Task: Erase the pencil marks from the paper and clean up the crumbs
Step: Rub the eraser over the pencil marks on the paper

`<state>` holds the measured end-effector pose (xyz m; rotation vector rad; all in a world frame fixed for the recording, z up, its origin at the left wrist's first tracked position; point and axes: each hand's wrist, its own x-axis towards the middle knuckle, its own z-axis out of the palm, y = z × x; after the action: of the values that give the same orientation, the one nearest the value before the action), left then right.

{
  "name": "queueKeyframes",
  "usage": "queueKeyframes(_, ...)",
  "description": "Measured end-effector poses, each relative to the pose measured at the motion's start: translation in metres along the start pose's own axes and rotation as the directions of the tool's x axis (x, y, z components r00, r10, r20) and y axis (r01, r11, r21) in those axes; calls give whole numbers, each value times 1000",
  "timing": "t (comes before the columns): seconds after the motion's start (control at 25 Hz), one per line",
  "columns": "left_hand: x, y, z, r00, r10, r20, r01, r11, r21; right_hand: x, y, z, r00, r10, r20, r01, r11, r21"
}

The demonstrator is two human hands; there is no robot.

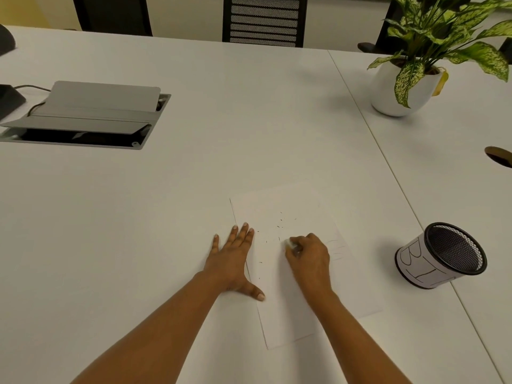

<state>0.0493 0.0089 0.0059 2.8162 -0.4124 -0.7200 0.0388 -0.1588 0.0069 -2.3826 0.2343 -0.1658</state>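
A white sheet of paper (293,295) lies on the white table in front of me. My left hand (234,259) rests flat with fingers spread on the sheet's left edge. My right hand (310,254) is closed around a small white eraser (289,243), whose tip touches the middle of the sheet. Faint pencil marks (336,249) show just right of that hand. Small dark crumbs (279,220) are scattered on the paper beyond and left of the eraser.
A black mesh cup wrapped in paper labelled BIN (440,256) stands to the right. A potted plant (401,84) is at the far right, an open cable hatch (83,117) at the far left, and chairs (264,22) behind the table.
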Motion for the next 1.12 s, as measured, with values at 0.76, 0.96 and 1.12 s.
queueKeyframes(0.76,1,0,1,1000,-9,-1,9,1000,16,-34,-16,20,994,-81,73,77,995,62)
queueKeyframes(0.96,1,-2,1,1000,0,2,0,1000,10,-17,8,-3,998,-56,41,56,998,1)
queueKeyframes(1.12,1,-3,1,1000,-2,5,2,1000,-1,2,18,-19,993,77,-85,-75,997,26)
